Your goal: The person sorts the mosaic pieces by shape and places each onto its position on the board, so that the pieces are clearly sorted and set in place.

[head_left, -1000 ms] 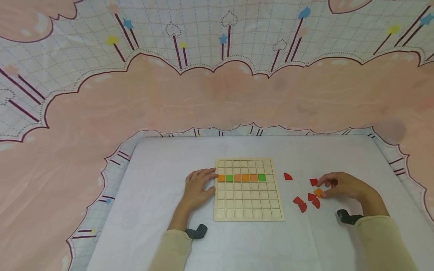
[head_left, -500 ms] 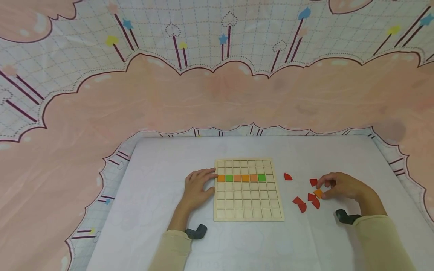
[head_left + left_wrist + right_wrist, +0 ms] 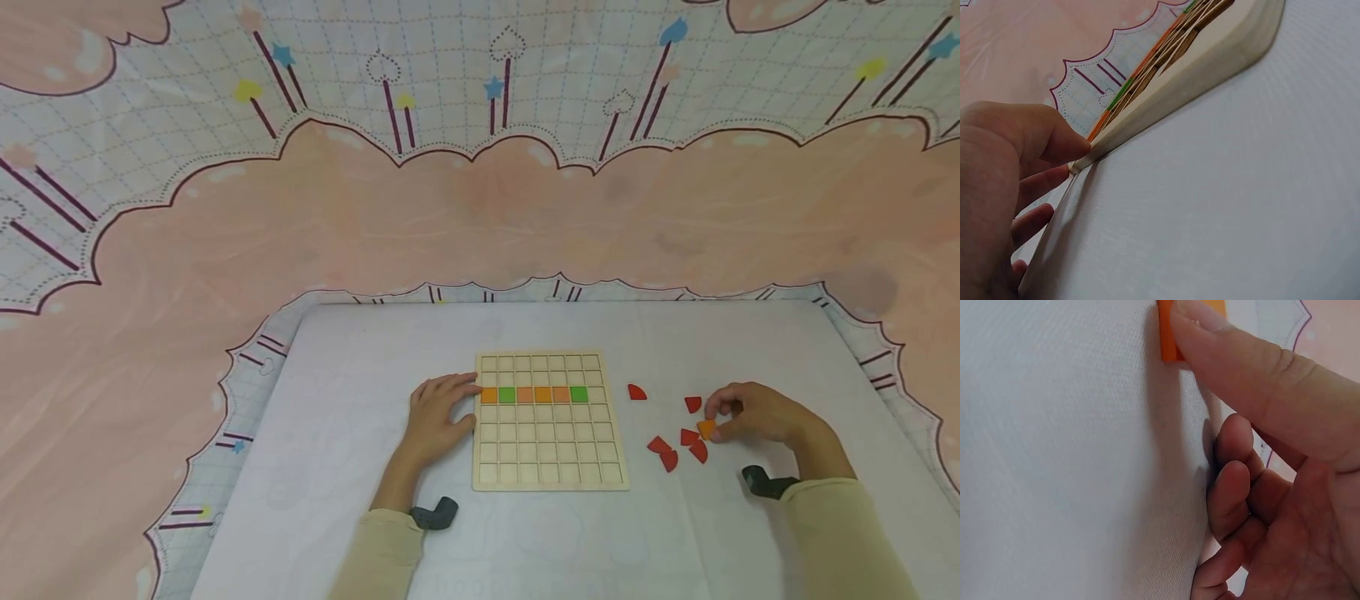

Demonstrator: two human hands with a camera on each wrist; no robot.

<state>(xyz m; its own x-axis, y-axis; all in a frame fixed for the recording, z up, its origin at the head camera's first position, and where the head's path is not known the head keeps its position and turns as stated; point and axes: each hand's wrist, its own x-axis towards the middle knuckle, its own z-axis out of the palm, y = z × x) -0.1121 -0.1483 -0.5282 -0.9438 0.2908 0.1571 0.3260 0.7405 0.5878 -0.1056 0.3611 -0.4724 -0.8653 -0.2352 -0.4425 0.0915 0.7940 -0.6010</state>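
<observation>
Right hand: pinching an orange square tile, thumb pressed right up against it, other fingers loosely curled underneath, down by the cloth
Orange square tile: over on the right side of the table, right in that pinch; can't really tell if its lower edge is touching the cloth or just above it
Left hand: not clenched on anything, fingers kinda spread and relaxed, thumb and fingertips just touching the left rim of the board
Red quarter-circle pieces: six of them lying between the board and the right hand. One sits alone nearest the board, one's just beside the right fingertips, and the other four are in two close pairs nearer the person
Wooden grid board: pale, flat on the table, seven by seven squares
Row of tiles: third row from the far edge, starting at the left: orange, green, salmon, orange, salmon, green
Wrists: dark gadget on each, left and right, plus tan sleeves
Table: white cover
Backdrop: pinkish cloud-print cloth, stars on sticks
</observation>
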